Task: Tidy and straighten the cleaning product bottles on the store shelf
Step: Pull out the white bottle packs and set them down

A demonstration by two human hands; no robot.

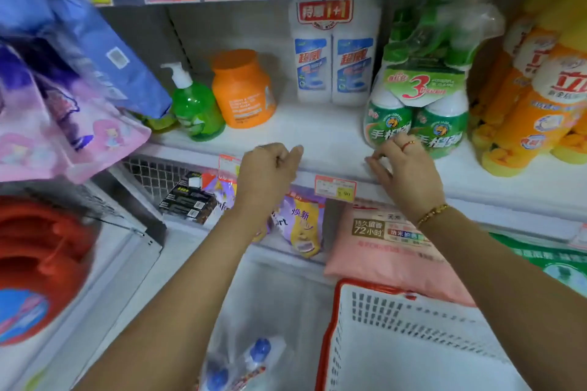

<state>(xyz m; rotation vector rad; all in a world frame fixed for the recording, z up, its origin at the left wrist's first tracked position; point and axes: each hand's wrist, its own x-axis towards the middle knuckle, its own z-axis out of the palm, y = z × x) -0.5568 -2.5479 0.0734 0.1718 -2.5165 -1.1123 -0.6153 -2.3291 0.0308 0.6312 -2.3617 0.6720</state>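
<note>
A white shelf point(317, 133) holds a green pump bottle point(197, 111), an orange jar point(243, 89), a twin pack of white bottles point(333, 63), a wrapped green spray-bottle pack point(419, 105) and orange bottles point(533, 111). My left hand point(268, 174) hovers at the shelf's front edge, fingers curled, holding nothing. My right hand point(406, 171) is just in front of the green spray pack's base, fingers loosely bent near the shelf edge. Whether it touches the pack I cannot tell.
Price tags point(335, 188) hang on the shelf lip. Below lie a purple refill pouch point(301, 225), a pink pouch point(387, 251), black boxes point(187, 201) and a white-and-red basket point(397, 336). Blue and pink hanging bags point(79, 98) crowd the left. A red object point(41, 247) is at lower left.
</note>
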